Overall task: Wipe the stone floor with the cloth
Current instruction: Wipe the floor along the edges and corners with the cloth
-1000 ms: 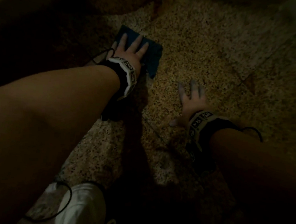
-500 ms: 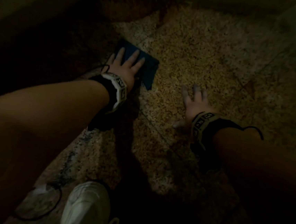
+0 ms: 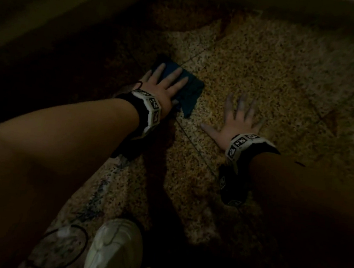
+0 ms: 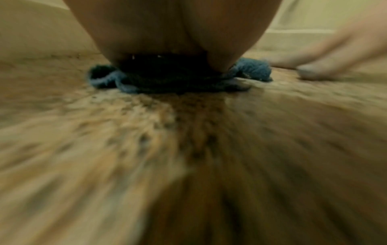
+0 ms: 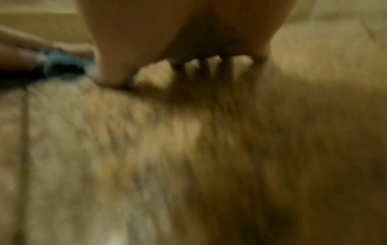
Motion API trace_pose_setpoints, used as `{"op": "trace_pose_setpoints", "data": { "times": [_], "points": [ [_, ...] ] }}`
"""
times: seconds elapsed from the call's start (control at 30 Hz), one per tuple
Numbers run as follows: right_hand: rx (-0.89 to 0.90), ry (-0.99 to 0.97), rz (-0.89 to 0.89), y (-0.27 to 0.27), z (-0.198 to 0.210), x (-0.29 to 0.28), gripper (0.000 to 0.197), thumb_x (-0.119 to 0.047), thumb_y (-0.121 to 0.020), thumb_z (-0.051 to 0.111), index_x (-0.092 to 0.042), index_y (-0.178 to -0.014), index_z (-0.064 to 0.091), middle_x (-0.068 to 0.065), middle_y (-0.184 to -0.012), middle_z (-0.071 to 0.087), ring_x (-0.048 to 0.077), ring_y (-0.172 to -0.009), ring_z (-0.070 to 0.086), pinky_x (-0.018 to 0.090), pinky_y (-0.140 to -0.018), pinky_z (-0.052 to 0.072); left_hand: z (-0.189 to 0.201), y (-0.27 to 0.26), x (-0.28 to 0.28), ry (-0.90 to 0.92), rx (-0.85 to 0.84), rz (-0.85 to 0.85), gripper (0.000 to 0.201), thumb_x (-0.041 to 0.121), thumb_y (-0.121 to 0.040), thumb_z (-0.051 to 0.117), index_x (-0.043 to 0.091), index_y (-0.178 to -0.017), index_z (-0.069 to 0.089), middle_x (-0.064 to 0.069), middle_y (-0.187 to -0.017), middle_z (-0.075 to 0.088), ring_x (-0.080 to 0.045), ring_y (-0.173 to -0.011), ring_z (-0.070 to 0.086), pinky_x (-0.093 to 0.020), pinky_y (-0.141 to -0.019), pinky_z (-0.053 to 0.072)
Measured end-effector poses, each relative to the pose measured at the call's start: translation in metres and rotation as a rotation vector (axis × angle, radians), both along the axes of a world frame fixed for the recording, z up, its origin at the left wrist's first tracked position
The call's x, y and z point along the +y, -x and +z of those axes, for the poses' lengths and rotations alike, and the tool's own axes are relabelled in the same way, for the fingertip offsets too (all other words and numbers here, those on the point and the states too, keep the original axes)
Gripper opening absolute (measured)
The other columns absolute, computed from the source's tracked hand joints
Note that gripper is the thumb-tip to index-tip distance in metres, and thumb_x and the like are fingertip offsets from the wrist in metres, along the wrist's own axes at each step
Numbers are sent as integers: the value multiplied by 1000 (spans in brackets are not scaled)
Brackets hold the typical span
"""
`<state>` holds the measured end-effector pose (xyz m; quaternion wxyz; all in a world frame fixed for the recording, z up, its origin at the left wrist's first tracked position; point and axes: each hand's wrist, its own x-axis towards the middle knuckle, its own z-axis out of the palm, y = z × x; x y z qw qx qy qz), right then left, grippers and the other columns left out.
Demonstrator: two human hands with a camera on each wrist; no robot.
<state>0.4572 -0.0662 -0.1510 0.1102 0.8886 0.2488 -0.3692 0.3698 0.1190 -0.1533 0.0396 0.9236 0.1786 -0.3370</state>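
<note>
A folded blue cloth (image 3: pixel 189 94) lies on the speckled stone floor (image 3: pixel 253 72), in dim light. My left hand (image 3: pixel 166 83) presses flat on the cloth with straight, spread fingers. In the left wrist view the cloth (image 4: pixel 167 79) bunches under the palm (image 4: pixel 167 29), and the floor (image 4: pixel 188 149) is smeared by motion blur. My right hand (image 3: pixel 238 120) rests flat on the bare floor to the right of the cloth, fingers spread, holding nothing. The right wrist view shows that palm (image 5: pixel 167 33) on the floor, with the cloth (image 5: pixel 62 63) at the left edge.
My white shoe (image 3: pixel 115 249) stands on the floor near the bottom, with a black cable loop (image 3: pixel 63 246) beside it. A dark wall base (image 3: pixel 53 14) runs along the upper left. Tile joints (image 3: pixel 194 148) cross the floor between my hands.
My left hand has dragged the cloth back toward me along the floor. The right hand has stayed planted on the floor.
</note>
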Motion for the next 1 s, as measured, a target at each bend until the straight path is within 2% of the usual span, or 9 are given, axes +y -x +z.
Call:
{"op": "trace_pose_setpoints", "data": {
  "times": [0.1, 0.2, 0.37, 0.5, 0.57, 0.7, 0.8, 1.0],
  "points": [
    [-34, -60, -1, 4, -11, -7, 107, -91, -64, 12, -32, -143, -31, 2, -151, -36, 34, -140, -29, 63, -109, -11, -4, -8, 0, -14, -67, 38, 60, 51, -100, 15, 37, -146, -22, 11, -153, -28, -27, -143, -21, -43, -117, -4],
    [-78, -83, 6, 5, -17, -9, 108, -90, -61, 7, -31, -144, -29, 3, -154, -32, 34, -142, -25, 62, -110, -10, -7, -14, 0, -1, -109, 68, 61, 51, -100, 15, 37, -146, -21, 11, -154, -27, -26, -143, -20, -44, -116, -5],
    [-104, -67, 3, 4, -19, -9, 106, -89, -67, 14, -31, -146, -26, 4, -155, -29, 33, -143, -22, 61, -110, -9, -7, -48, 14, 63, -127, 175, 60, 49, -100, 19, 41, -146, -19, 15, -153, -28, -28, -144, -17, -54, -113, 13],
    [-82, -65, -13, 5, -17, -7, 108, -92, -63, 10, -32, -145, -27, 3, -154, -32, 33, -142, -24, 62, -109, -10, -3, -63, 15, 40, -79, 169, 60, 48, -101, 20, 40, -146, -18, 13, -153, -28, -29, -144, -19, -55, -116, 5],
    [-93, -51, -4, 5, -17, -7, 114, -96, -54, 1, -32, -144, -29, 4, -153, -32, 34, -142, -24, 62, -109, -9, -4, -60, 15, 37, -69, 148, 59, 48, -101, 18, 40, -146, -18, 12, -154, -28, -30, -144, -18, -53, -116, 3],
    [-40, -37, -17, 4, -13, -6, 105, -91, -67, 13, -33, -141, -34, 3, -150, -39, 34, -139, -30, 62, -109, -12, -6, -48, 19, 62, -75, 125, 59, 49, -100, 18, 42, -146, -17, 13, -154, -26, -29, -144, -16, -53, -116, 6],
    [-2, -8, -12, 1, -10, -5, 107, -92, -66, 14, -33, -140, -35, 2, -148, -42, 33, -138, -33, 62, -109, -13, -5, -29, 13, 61, -51, 147, 60, 50, -100, 20, 43, -145, -18, 13, -154, -27, -27, -144, -17, -51, -116, 8],
    [-1, 1, -21, 3, -5, -3, 110, -93, -62, 11, -32, -141, -34, 2, -149, -41, 34, -139, -31, 62, -111, -11, -2, 17, 2, 4, -32, 46, 59, 48, -100, 15, 36, -146, -22, 8, -154, -28, -28, -143, -21, -44, -118, -3]
  ]
}}
